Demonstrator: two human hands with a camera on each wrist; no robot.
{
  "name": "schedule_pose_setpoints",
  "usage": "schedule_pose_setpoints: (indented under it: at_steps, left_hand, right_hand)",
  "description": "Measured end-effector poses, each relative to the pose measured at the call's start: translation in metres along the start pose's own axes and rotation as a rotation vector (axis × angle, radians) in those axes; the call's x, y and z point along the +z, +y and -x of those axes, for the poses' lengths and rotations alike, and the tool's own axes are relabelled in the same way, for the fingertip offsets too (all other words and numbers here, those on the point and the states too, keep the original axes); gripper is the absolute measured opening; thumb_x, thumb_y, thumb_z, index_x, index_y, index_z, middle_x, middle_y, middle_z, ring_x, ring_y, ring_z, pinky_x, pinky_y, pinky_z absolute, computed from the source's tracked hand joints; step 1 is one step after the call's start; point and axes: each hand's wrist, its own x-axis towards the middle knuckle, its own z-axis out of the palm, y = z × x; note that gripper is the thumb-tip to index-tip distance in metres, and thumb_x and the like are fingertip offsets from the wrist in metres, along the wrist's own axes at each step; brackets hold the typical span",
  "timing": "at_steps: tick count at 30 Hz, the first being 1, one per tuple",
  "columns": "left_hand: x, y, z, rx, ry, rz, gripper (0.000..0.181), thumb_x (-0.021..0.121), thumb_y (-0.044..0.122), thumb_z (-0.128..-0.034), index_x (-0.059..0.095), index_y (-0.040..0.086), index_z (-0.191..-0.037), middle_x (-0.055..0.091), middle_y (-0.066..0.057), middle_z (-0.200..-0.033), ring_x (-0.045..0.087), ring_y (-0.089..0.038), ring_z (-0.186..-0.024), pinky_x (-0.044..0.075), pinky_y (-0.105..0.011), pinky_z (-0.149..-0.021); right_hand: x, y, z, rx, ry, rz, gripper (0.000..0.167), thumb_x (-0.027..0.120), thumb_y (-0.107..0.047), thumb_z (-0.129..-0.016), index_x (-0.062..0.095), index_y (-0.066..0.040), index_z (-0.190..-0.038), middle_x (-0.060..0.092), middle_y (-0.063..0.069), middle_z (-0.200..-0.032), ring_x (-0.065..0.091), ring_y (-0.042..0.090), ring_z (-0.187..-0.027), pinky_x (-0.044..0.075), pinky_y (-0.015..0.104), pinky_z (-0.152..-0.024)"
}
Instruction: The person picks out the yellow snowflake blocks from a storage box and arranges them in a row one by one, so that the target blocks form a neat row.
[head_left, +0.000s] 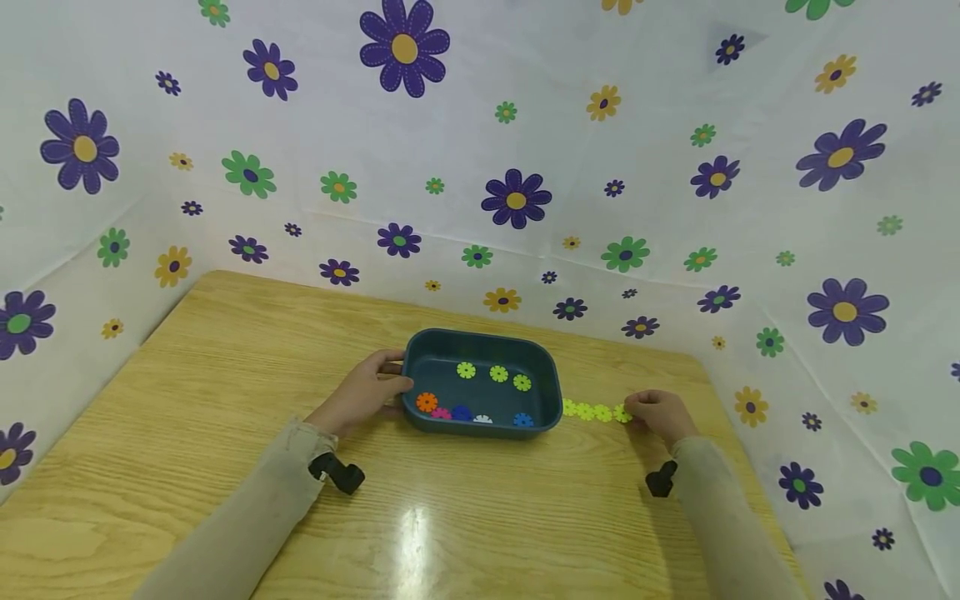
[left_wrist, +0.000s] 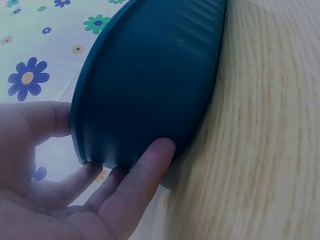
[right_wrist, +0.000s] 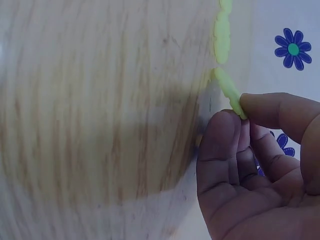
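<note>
My left hand (head_left: 365,392) grips the left end of a dark teal plastic tub (head_left: 480,343). In the left wrist view, a fingertip (left_wrist: 161,150) rests against the tub's outer wall (left_wrist: 145,90), and another digit meets the rim. At the right, my right hand (head_left: 662,414) pinches a yellow-green notched disc (head_left: 621,413) between thumb and fingers. That disc (right_wrist: 229,92) tilts up from the table in the right wrist view. Other yellow-green discs (head_left: 585,411) lie in a row from it toward the tub's right side.
Inside the tub are three yellow-green discs (head_left: 498,374), an orange disc (head_left: 427,402), a pink disc (head_left: 442,413), a dark blue disc (head_left: 462,412), a white disc (head_left: 482,419) and a blue disc (head_left: 522,420). Flower-patterned cloth (head_left: 450,142) encloses the wooden table (head_left: 480,517).
</note>
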Motion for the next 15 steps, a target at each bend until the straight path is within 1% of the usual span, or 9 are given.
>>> schedule_pose_setpoints:
  at_steps: [6,12,15]
  left_hand:
    - [0.0009,0.001,0.0002,-0.009,0.001,0.003,0.063,0.063,0.013,-0.1027,0.034,0.006,-0.158,0.045,-0.025,-0.148,0.062,-0.039,-0.12,0.062,-0.048,-0.09]
    - [0.0008,0.0013,0.0,-0.01,0.004,-0.003,0.062,0.063,0.013,-0.1029,0.035,0.006,-0.158,0.046,-0.025,-0.148,0.063,-0.038,-0.119,0.062,-0.048,-0.089]
    - [0.0005,0.0011,0.0001,-0.011,0.004,-0.001,0.062,0.062,0.013,-0.1031,0.034,0.006,-0.159,0.045,-0.025,-0.148,0.062,-0.039,-0.12,0.062,-0.049,-0.09]
  right_hand:
    - [0.0051,0.0,-0.0018,0.013,0.008,0.022,0.025,0.063,-0.012,-0.102,0.068,0.009,-0.114,0.069,0.013,-0.106,0.062,0.015,-0.082,0.059,0.025,-0.07]
    - [0.0065,-0.0028,0.0002,0.009,-0.005,0.066,0.025,0.062,-0.013,-0.102,0.068,0.008,-0.114,0.067,0.012,-0.103,0.059,0.018,-0.084,0.058,0.026,-0.071]
    - [0.0067,-0.0042,0.0007,0.014,-0.011,0.067,0.025,0.062,-0.013,-0.102,0.068,0.008,-0.114,0.067,0.011,-0.101,0.059,0.019,-0.084,0.058,0.027,-0.071]
